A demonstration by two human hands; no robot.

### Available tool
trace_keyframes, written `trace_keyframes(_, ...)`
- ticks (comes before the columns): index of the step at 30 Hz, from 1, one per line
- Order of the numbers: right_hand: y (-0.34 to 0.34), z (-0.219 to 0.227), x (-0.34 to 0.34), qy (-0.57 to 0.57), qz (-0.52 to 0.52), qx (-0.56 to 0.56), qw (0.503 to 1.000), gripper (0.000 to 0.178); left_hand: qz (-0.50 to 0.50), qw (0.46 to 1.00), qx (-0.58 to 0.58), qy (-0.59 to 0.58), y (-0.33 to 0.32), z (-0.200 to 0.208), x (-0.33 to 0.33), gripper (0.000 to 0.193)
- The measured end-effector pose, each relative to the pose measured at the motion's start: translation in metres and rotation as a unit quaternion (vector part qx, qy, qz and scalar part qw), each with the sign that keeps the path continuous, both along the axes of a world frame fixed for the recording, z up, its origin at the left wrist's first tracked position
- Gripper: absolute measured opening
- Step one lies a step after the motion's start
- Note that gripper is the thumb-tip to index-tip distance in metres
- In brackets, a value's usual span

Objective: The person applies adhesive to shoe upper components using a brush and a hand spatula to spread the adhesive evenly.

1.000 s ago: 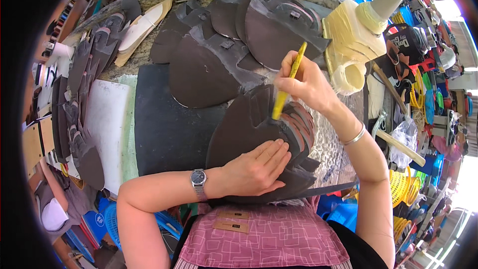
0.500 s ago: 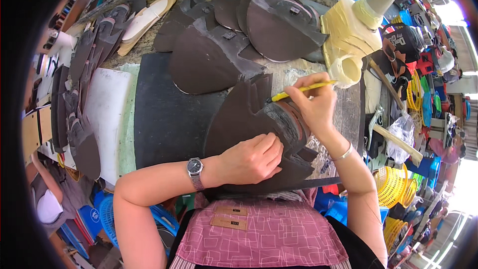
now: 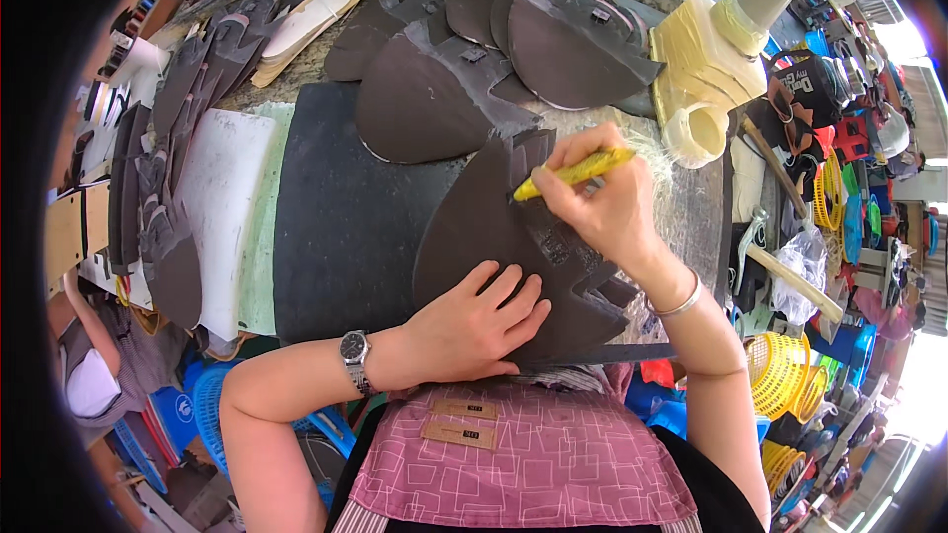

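A dark brown leather-like shoe piece lies across the near middle of the bench, with a grey, glossy band along its right part. My left hand rests flat on its near edge, fingers spread and holding nothing. Pinched in my right hand is a slim yellow tool, held like a pen. Its dark tip meets the piece near the upper notched edge; whether it is a brush or a marker I cannot tell. The palm hides part of the grey band.
Several similar brown pieces are heaped behind. At the back right stands a glue-crusted yellowish bottle with an open round cup. Beneath the work is a black mat; a white slab lies left, a hammer right.
My left hand has slid left and its curled fingers have spread flat. My right hand has tilted, bringing the yellow tool's tip left. The raised, folded-back part of the piece now lies flatter.
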State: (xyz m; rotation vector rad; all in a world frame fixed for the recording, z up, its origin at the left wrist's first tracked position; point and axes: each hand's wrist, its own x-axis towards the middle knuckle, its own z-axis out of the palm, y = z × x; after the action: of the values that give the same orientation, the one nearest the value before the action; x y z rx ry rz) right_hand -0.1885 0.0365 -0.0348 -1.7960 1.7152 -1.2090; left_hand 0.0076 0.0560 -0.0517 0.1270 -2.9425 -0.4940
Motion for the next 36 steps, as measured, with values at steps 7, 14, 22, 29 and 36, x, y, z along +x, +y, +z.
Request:
trace_keyframes(7,0.141,-0.012,-0.047,-0.067,0.009,0.093,0.993,0.023,0.003,0.999,0.020,0.031,-0.003,0.001,0.004,0.065)
trace_keyframes(14,0.004,0.018,0.001,-0.088,-0.027,0.190,0.977,0.013,-0.003,0.999,-0.029,-0.027,0.002,0.011,-0.003,0.051)
trace_keyframes(22,-0.010,0.028,-0.030,-0.180,-0.097,0.016,0.979,0.013,0.062,0.998,0.014,0.023,0.005,0.027,-0.002,0.041)
trace_keyframes(29,0.086,0.037,-0.148,-0.296,-0.212,-0.151,0.919,0.018,0.213,0.926,0.181,0.253,-0.050,0.100,-0.020,0.027)
trace_keyframes(36,0.125,0.004,-0.133,-0.231,-0.255,0.007,0.939,0.013,0.188,0.943,0.273,-0.033,-0.046,0.010,-0.097,0.023)
